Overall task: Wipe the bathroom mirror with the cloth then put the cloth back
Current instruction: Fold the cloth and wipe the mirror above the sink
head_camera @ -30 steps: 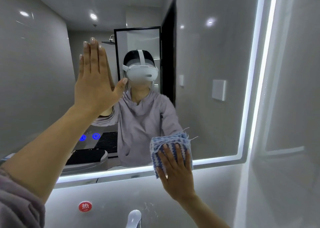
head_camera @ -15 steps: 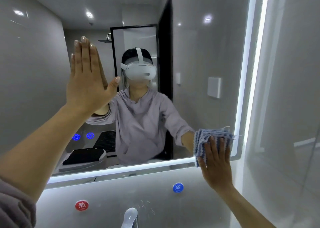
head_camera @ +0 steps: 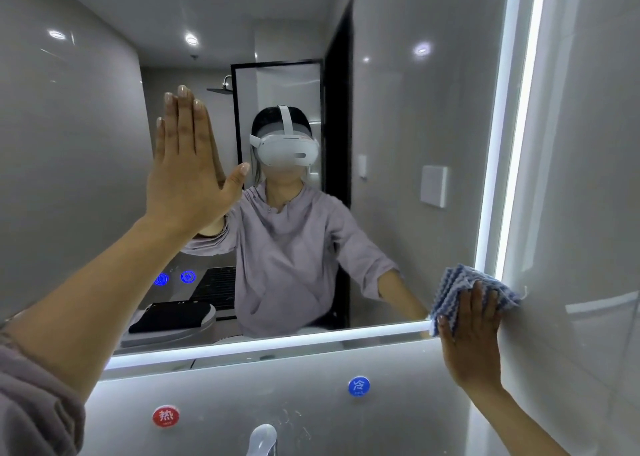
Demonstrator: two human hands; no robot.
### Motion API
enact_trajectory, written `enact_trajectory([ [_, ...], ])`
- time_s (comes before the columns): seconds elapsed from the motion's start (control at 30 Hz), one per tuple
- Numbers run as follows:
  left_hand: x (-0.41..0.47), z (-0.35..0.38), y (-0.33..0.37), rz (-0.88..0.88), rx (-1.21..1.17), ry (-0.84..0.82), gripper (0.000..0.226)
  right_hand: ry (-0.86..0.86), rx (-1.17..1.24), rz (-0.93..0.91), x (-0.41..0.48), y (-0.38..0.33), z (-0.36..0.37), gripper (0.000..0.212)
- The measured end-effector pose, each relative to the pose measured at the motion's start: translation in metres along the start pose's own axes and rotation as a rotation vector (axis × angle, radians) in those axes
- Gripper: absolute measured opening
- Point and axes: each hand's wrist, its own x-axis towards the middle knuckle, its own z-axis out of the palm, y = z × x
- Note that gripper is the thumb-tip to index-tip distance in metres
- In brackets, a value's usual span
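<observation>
The bathroom mirror (head_camera: 398,116) fills most of the head view, with lit strips along its bottom and right edges. My left hand (head_camera: 188,175) lies flat on the glass at the left, fingers straight and pointing up. A folded blue-and-white cloth (head_camera: 457,287) sits at the mirror's bottom right corner. My right hand (head_camera: 471,334) presses the cloth against the glass with straight fingers; the cloth's lower part is hidden under that hand.
A person wearing a white headset shows in the reflection. On the grey wall under the mirror are a red hot-water sticker (head_camera: 166,416) and a blue cold-water sticker (head_camera: 358,386). A chrome tap (head_camera: 262,440) rises at the bottom edge. A glossy side wall (head_camera: 588,178) stands close on the right.
My right hand slid the cloth rightward along the mirror's bottom edge, from below the reflection to the bottom right corner. My left hand stayed flat on the glass.
</observation>
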Motion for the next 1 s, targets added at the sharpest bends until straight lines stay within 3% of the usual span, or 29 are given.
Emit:
enact_trajectory([
  [0.33,-0.001,0.003,0.000,-0.012,0.003,0.001,0.089,0.166,0.039,0.052,0.050,-0.036,-0.028,0.077],
  [1.0,-0.001,-0.002,0.002,-0.025,-0.008,-0.034,0.091,0.361,-0.004,-0.033,0.174,-0.072,-0.118,0.070],
])
